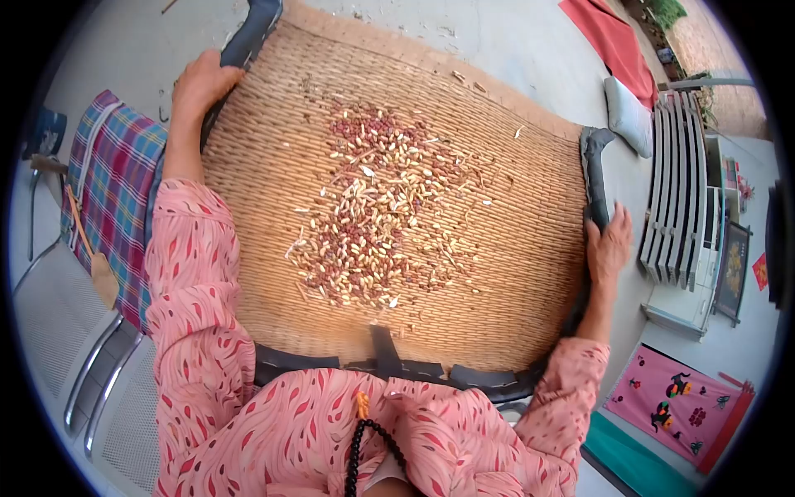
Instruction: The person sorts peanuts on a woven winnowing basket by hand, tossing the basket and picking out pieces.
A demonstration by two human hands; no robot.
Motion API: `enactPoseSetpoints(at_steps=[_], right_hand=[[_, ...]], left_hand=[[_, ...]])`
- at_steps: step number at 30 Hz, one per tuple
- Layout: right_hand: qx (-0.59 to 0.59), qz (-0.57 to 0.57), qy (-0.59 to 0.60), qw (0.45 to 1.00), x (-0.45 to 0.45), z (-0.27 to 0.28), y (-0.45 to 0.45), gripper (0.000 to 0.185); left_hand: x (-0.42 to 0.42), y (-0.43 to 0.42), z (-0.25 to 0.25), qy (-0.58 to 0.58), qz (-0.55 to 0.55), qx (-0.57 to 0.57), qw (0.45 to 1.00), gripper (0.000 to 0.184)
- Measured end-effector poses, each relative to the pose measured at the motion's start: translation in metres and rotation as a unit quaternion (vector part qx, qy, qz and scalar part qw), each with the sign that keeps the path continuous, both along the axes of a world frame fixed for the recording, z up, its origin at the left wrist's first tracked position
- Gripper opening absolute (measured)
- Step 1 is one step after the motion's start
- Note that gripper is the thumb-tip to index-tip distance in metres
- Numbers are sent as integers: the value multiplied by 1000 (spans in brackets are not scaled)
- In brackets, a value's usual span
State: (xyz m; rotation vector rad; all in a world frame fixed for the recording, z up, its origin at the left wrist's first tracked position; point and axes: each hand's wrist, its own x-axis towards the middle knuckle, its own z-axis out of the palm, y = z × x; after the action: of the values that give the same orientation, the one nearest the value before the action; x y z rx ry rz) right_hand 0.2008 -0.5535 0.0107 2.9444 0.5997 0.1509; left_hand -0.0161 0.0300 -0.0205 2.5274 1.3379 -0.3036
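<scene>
A wide woven winnowing basket (265, 174) with a dark, stitched rim lies in front of me, its near edge against my patterned pink top. Dark red and cream seeds (373, 207), possibly beans or peanuts, are heaped over its middle, mixed with bits of husk and stalk. At the upper left, my left hand (201, 85) grips the rim, thumb over the edge and fingers mostly hidden. My right hand (610, 242) is at the right rim, thumb side against it, fingers stretched upward and apart outside the basket.
Perforated metal chairs (54, 319) stand at left, with a plaid cloth (116, 207) and a wooden-handled tool (104, 280) beside them. On the right are a slatted grey stack (675, 190), a pale cushion (628, 116), a red cloth (609, 45) and a pink printed cloth (675, 398).
</scene>
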Motion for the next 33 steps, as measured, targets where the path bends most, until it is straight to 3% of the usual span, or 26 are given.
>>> enactPoseSetpoints(at_steps=[2, 4, 9, 10, 13, 14, 17, 19, 21, 24, 25, 26, 28, 30, 33], right_hand=[[53, -76, 133, 987, -1, 8, -28, 48], [127, -141, 288, 938, 3, 27, -24, 47], [93, -114, 218, 965, 7, 11, -41, 51], [93, -106, 212, 967, 7, 12, -40, 50], [146, -102, 205, 962, 1, 11, -45, 50], [177, -103, 203, 957, -5, 8, -47, 50], [197, -62, 115, 972, -26, -4, -68, 55], [230, -34, 72, 970, -45, -6, -93, 58], [380, 1, 60, 923, -77, 12, -91, 58], [309, -23, 80, 947, -79, -6, -85, 56], [317, 18, 74, 945, -63, -59, -86, 57], [197, -13, 47, 979, -60, -94, -103, 61], [250, -48, 123, 959, -91, -84, -82, 66], [226, -68, 175, 956, -82, -90, -82, 63], [233, -51, 155, 959, -85, -69, -72, 63]], left_hand=[[0, -5, 5, 5, 11, -3, 1000, 51], [3, 2, 4, -19, 13, -56, 998, 53], [-4, -3, 23, -18, -50, -152, 987, 56], [-13, -9, 37, -26, -3, -186, 982, 54], [-41, -12, 40, -49, 3, -200, 979, 55], [-49, -27, 54, -79, 23, -185, 979, 40], [-83, -29, 49, -98, -60, -32, 993, 49], [-116, -43, 63, -206, -63, -118, 969, 34], [-130, -99, 110, -310, -23, -242, 919, 29], [-132, -104, 110, -322, -66, -231, 916, 22], [-135, -69, 87, -270, -88, -112, 952, 25], [-138, -57, 67, -195, -92, -22, 976, 32], [-158, -42, 47, -160, -24, -65, 985, 41], [-151, -45, 22, -119, 13, -128, 985, 42], [-164, -37, 12, -168, 5, -160, 973, 38]])
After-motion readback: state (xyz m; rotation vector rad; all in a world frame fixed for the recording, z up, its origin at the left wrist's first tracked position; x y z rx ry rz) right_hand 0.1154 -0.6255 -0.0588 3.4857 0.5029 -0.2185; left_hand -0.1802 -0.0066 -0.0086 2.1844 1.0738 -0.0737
